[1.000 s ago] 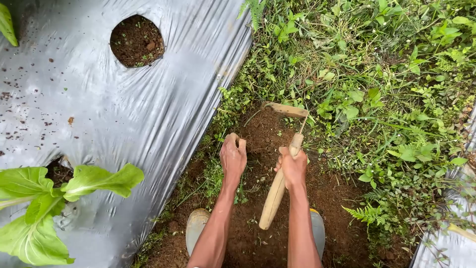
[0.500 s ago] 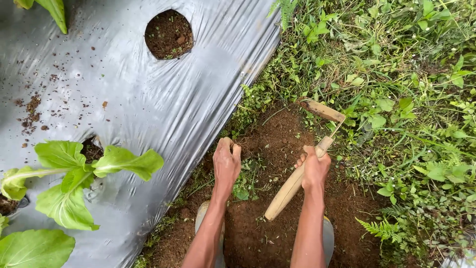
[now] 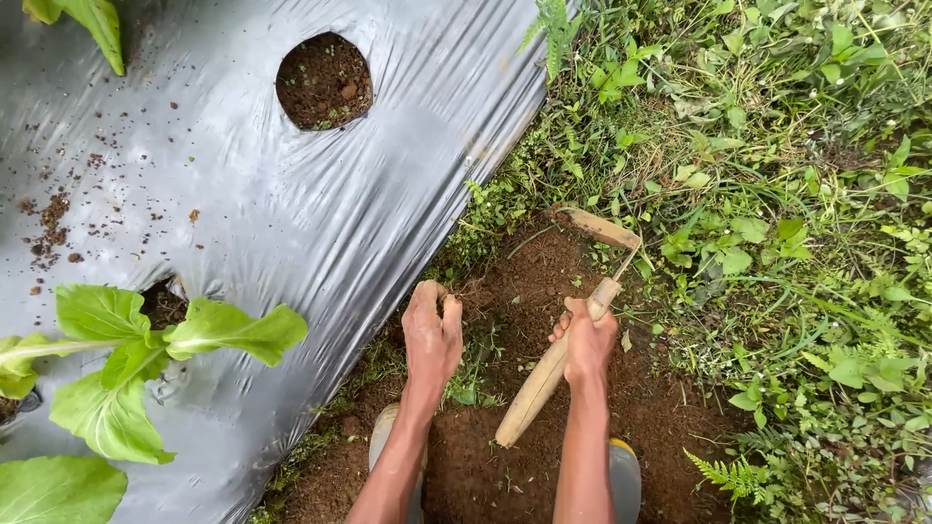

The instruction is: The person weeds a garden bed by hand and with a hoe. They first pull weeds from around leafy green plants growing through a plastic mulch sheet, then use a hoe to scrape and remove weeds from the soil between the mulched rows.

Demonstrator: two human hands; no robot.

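My right hand [image 3: 586,342] grips the wooden handle of a small hand hoe [image 3: 544,379], whose soil-caked blade [image 3: 594,226] rests at the edge of the weeds. Beside it, my left hand [image 3: 431,336] is closed in a fist low over the bare brown soil [image 3: 524,281], pinching at small weeds by the edge of the plastic sheet; what it holds is hidden. Both forearms reach down from the bottom of the view, over my two boots [image 3: 621,475].
A silver plastic mulch sheet [image 3: 243,194] covers the bed at left, with a round planting hole [image 3: 323,81] showing soil. A leafy green plant [image 3: 126,359] grows from another hole at lower left. Dense weeds and ferns [image 3: 777,194] fill the right side.
The hoe blade and my right hand have drawn back slightly toward me and to the left. My left hand stays closed near the sheet's edge. The view shifted a little.
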